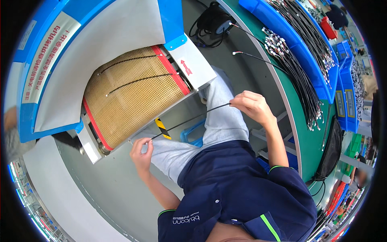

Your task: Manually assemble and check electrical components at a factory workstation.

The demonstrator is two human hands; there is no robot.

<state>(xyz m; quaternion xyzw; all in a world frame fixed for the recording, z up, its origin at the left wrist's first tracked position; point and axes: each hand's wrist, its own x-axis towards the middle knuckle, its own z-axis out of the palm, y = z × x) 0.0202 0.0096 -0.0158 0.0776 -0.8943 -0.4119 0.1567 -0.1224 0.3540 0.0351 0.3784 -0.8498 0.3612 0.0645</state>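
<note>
A thin black cable [189,120] is stretched nearly straight above my lap, one end in each hand. My left hand [141,153] pinches its lower end near the front corner of a conveyor. My right hand [252,105] pinches the upper end; the fingers hide that tip. On the tan mesh conveyor belt [129,117], with its red edges, lie two similar black cables: one farther back [129,63] and one nearer [139,82], apart from each other. Small light connectors show at their ends.
The conveyor runs into a blue machine housing [173,24]. On my right, a green table [300,149] holds a large bundle of black cables [296,80] with white connectors, some jutting past its edge. Blue bins [318,86] stand behind. A cable reel [215,22] sits beyond the conveyor.
</note>
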